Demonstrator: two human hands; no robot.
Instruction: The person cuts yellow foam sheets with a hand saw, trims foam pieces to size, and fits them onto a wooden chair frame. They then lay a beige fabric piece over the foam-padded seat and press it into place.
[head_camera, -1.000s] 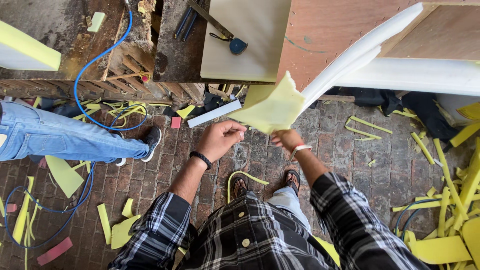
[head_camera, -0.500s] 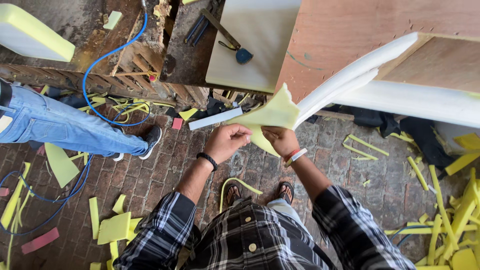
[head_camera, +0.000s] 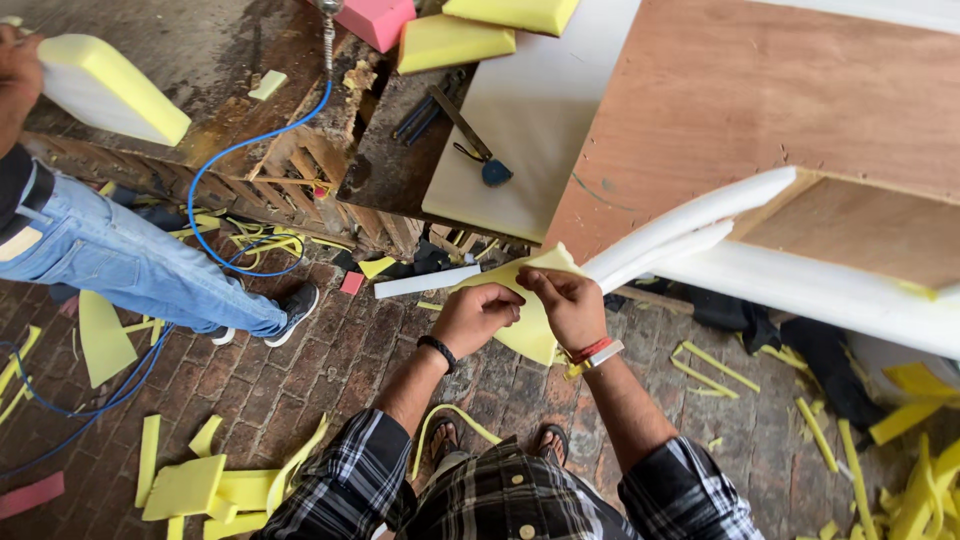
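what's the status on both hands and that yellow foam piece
Left hand and right hand both pinching the yellow foam piece. White foam strips meet it. Another person's leg stands off left.

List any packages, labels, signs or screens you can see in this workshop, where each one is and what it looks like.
None in view: no package, label, sign or screen.
What is there instead is bare material:
Yellow foam piece, held between the left hand and right hand, thin and irregular.
White foam strips, long and curved, running up right from the hands.
Yellow foam offcuts on the brick floor, lower left.
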